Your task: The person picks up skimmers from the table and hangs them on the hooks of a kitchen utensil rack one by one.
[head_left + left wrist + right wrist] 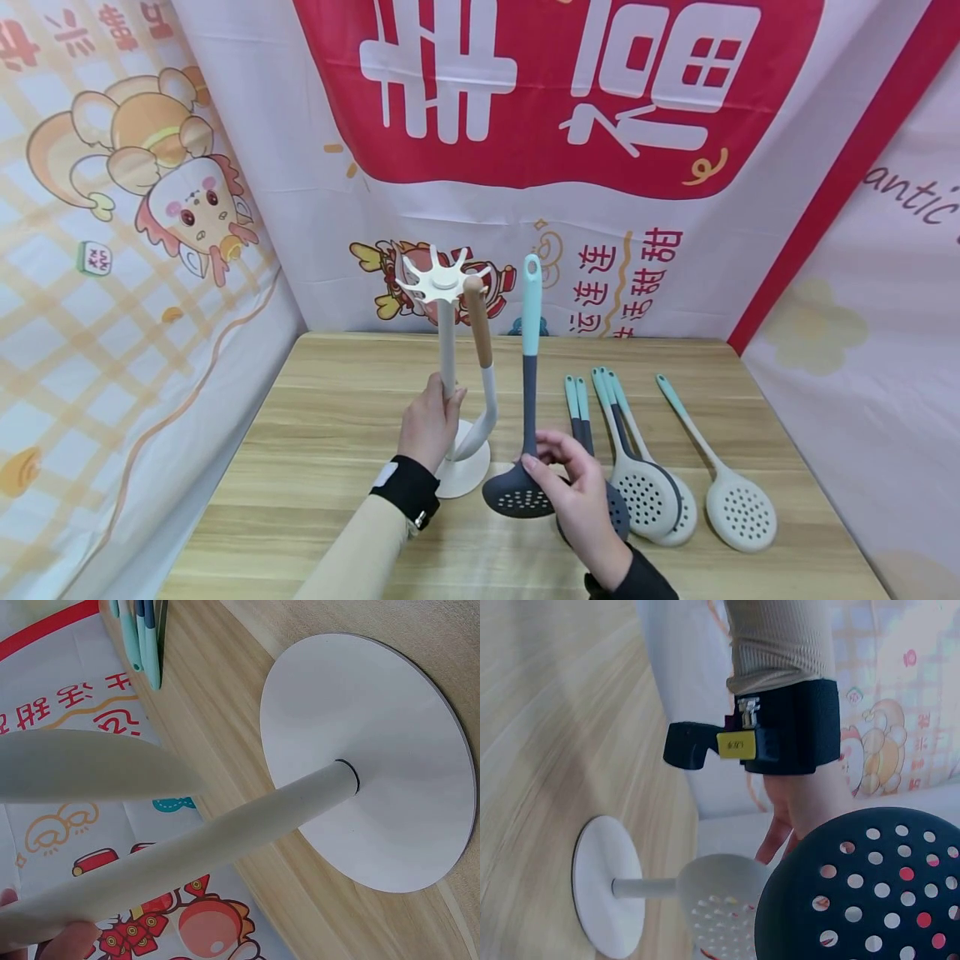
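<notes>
In the head view my left hand [429, 427] grips the post of a white utensil stand [447, 346], which has a round base [367, 697] and a star of hooks on top. A white skimmer with a brown handle [478, 321] hangs from it on the right; its perforated bowl [724, 896] shows in the right wrist view. My right hand [576, 487] pinches the neck of a dark grey skimmer [530, 400] with a mint handle. This skimmer stands upright, handle up, beside the stand and apart from it. Its holed bowl [877, 900] covers part of the right wrist view.
To the right on the wooden table [337, 400] lie several mint-handled utensils, among them an overlapping pale skimmer [647, 498]. Another pale skimmer [741, 510] lies alone farther right. Printed cloth [322, 192] hangs behind the table and at both sides.
</notes>
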{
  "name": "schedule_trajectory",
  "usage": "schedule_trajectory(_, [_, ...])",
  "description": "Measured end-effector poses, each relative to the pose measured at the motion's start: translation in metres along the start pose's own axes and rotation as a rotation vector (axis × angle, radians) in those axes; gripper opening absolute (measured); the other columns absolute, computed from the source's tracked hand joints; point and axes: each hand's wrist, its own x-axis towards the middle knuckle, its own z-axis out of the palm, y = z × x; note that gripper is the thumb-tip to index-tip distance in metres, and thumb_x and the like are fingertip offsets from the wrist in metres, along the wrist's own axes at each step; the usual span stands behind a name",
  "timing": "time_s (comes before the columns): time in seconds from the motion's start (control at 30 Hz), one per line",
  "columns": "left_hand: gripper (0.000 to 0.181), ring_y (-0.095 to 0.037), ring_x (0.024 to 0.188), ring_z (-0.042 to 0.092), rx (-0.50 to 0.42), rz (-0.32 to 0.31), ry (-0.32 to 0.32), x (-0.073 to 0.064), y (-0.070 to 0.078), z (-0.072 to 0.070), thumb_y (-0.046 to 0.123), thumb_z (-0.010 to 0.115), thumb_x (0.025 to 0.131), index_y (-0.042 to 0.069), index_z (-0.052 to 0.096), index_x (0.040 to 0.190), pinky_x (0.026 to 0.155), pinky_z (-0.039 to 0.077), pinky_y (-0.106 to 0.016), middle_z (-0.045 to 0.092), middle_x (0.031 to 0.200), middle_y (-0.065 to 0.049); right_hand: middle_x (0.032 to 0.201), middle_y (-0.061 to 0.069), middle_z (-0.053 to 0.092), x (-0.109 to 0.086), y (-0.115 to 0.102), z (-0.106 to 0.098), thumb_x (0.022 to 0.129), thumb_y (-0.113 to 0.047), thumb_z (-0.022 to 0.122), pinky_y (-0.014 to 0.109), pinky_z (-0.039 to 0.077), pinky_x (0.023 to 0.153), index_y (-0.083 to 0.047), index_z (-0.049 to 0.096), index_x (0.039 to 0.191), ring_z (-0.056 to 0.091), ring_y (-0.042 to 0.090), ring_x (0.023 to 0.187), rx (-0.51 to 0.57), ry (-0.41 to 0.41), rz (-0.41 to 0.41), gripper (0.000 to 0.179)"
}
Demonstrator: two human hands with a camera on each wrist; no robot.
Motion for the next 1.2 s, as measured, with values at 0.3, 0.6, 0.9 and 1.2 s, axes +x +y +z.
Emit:
schedule_trajectory(0.3, [0.029,-0.026,0.056,0.060,0.007,0.012,0.024,0.000,0.000,0.000,0.029,0.056,0.099,0.000,0.056,0.105,0.048,0.050,-0.044,0.060,0.071,-0.009,0.081,0.013,0.073,-0.008,-0.001,0.005,0.086,0.002,0.068,0.025,0.045,0.068,0.010,0.069,0.107,0.056,0.018,0.070,-0.001,-0.022,-0.169,0.022])
schedule_trajectory(0.6, [0.027,-0.028,0.060,0.062,-0.011,-0.041,-0.022,0.001,0.003,-0.002,0.024,0.061,0.097,-0.001,0.057,0.107,0.053,0.052,-0.047,0.061,0.073,-0.011,0.078,0.014,0.073,-0.011,-0.002,0.006,0.085,0.005,0.068,0.027,0.045,0.066,0.009,0.070,0.101,0.055,0.018,0.067,-0.008,-0.069,-0.271,0.017])
schedule_trajectory(0.9, [0.031,-0.026,0.059,0.061,-0.001,-0.025,-0.026,0.000,0.002,-0.002,0.029,0.057,0.099,-0.001,0.057,0.107,0.052,0.052,-0.044,0.060,0.072,-0.010,0.078,0.013,0.074,-0.015,-0.005,0.008,0.083,0.005,0.070,0.030,0.045,0.068,0.009,0.072,0.103,0.056,0.017,0.072,-0.031,-0.097,-0.308,0.020])
schedule_trajectory(1.2, [0.031,-0.025,0.059,0.061,0.004,-0.025,-0.030,0.000,0.001,-0.001,0.029,0.057,0.099,-0.001,0.056,0.107,0.052,0.052,-0.043,0.060,0.073,-0.009,0.078,0.012,0.074,-0.020,-0.005,0.009,0.084,0.004,0.069,0.032,0.043,0.069,0.010,0.072,0.103,0.055,0.018,0.073,-0.025,-0.133,-0.270,0.020])
